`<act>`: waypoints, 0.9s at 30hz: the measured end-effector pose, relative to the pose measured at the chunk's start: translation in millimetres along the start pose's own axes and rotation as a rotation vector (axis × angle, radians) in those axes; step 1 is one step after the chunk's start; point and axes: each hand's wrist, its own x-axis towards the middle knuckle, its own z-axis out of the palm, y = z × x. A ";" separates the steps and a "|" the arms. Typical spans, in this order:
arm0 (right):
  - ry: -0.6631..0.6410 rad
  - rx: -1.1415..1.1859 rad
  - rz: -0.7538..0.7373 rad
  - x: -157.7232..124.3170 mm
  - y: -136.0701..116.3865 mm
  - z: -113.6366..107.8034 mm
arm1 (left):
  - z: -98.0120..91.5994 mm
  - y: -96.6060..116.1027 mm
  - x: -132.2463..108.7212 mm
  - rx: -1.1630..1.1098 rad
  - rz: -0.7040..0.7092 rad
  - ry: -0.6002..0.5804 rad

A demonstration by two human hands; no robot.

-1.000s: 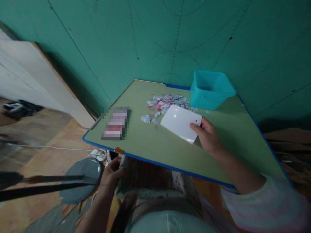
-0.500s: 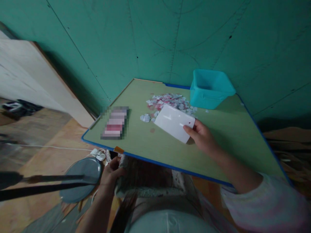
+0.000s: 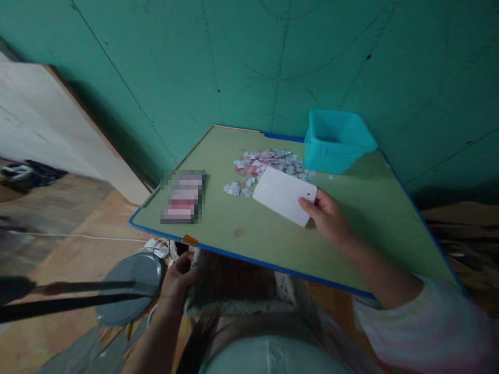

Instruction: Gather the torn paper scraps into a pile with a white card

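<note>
My right hand point(image 3: 327, 215) pinches one end of a stiff white card point(image 3: 284, 195) with a small hole near its corner. The card is held tilted over the table, at the near side of a spread heap of small paper scraps point(image 3: 268, 162), white and pinkish. A little clump of white scraps point(image 3: 233, 188) lies left of the card, and a small brownish scrap point(image 3: 239, 232) sits nearer the front edge. Below that edge, my left hand point(image 3: 177, 280) has its fingers curled at a pale, worn-looking edge. What it grips there is unclear.
An open turquoise bin point(image 3: 331, 156) stands at the table's back right. A blurred-out phone-like device point(image 3: 183, 197) lies at the left of the pale green table point(image 3: 218, 150). Left of the table are a round grey stool point(image 3: 128, 306), a white cable and leaning boards point(image 3: 70, 135).
My right hand has shifted the white card slightly right, and its shine is gone. A brownish scrap now shows closer to the front edge. My left hand stays where it was.
</note>
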 end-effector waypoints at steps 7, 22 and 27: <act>-0.263 0.058 0.087 -9.0 -3.4 4.7 | -1.0 -0.6 0.7 -0.055 0.010 -0.024; -0.404 0.007 0.102 -21.6 -5.0 15.3 | 2.2 0.7 3.5 -0.051 -0.009 -0.015; -0.340 -0.023 0.062 -20.7 0.9 14.1 | 3.7 -0.9 1.8 -0.048 -0.019 0.000</act>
